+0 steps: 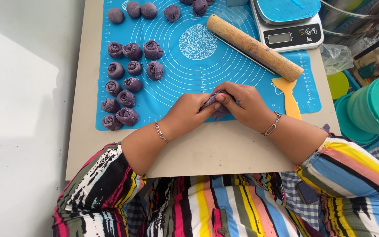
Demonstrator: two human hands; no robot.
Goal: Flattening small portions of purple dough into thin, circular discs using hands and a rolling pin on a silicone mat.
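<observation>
We see both hands meeting over the near edge of the blue baking mat (242,87), which lies on the tan bench (207,149). The left hand (187,112) and the right hand (244,103) are pressed together around a piece of purple dough (213,105), fingers curled closed on it from either side; only a small part of the dough shows between the fingers, just above the mat's near edge and roughly midway along the bench. Each wrist wears a thin chain bracelet. Along the left side of the mat we count many rolled purple dough pieces (128,83), set in loose rows, with a few more at the mat's far edge. A wooden rolling pin (255,47) lies at a slant on the far right part of the mat, a yellow plastic scraper (289,98) just below its near end. A digital kitchen scale (289,24) with a blue-covered platform stands at the far right corner of the bench. Teal plastic containers (373,107) sit off the right edge.
</observation>
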